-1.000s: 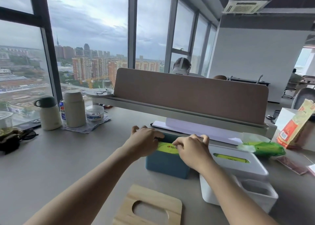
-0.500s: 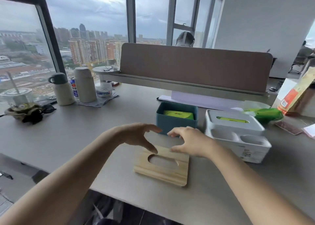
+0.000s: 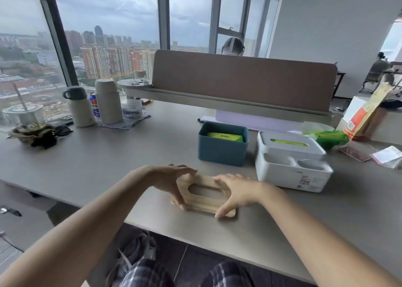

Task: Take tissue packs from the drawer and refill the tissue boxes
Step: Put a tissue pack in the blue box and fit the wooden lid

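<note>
Gripping the wooden lid (image 3: 206,196) from both ends, the person's two hands close on it near the front edge of the desk (image 3: 87,160). The left hand (image 3: 168,180) has its fingers over the lid's far left corner and its thumb down at the near left edge; the right hand (image 3: 237,192) has fingers lying along the far edge and its thumb pressed at the near right corner. The lid shows an oval slot in its middle — whether it rests flat on the desk or is slightly raised cannot be told.

Behind the lid, toward the middle of the desk, stands the blue tissue box (image 3: 221,149), open at the top, with a yellow-green tissue pack (image 3: 225,137) lying inside it. Just to its right sits the white tissue box (image 3: 291,171), its lid on, a yellow-green strip showing through the slot. A crumpled green wrapper (image 3: 326,137) lies beyond the white box — toward the desk's back right. Near the back left edge stand two pale flasks (image 3: 95,106).
</note>
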`<move>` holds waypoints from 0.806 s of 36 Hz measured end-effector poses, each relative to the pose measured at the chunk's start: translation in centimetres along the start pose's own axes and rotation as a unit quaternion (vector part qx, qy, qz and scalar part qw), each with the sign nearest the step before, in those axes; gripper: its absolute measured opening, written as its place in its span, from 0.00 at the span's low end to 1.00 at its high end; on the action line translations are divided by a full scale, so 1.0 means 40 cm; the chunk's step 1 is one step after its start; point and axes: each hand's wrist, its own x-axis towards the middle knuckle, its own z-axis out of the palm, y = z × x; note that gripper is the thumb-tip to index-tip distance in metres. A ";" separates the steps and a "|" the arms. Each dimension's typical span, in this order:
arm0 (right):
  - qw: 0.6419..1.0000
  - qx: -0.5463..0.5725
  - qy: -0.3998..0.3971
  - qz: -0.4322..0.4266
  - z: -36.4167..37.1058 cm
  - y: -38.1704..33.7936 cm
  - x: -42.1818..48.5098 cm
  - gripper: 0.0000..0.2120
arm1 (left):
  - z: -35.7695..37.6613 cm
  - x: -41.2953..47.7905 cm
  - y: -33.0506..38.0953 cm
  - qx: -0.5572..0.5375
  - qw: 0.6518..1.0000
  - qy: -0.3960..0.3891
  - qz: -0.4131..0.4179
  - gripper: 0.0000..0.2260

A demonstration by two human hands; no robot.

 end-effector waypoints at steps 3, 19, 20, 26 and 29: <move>1.000 0.003 0.009 -0.008 0.006 0.000 0.002 0.52 | 0.002 0.001 0.005 0.005 1.000 0.003 0.009 0.51; 0.992 -0.027 0.113 -0.048 -0.162 0.048 -0.032 0.50 | -0.138 -0.008 0.053 -0.009 0.988 0.129 0.085 0.43; 0.991 -0.030 0.123 -0.050 -0.181 0.055 -0.029 0.50 | -0.155 0.001 0.053 -0.010 0.986 0.139 0.089 0.43; 0.990 -0.023 0.138 -0.025 -0.260 0.094 0.018 0.49 | -0.253 0.070 0.068 -0.019 0.985 0.147 0.083 0.43; 0.991 -0.021 0.129 -0.016 -0.290 0.115 0.056 0.50 | -0.290 0.110 0.080 0.005 0.987 0.141 0.076 0.42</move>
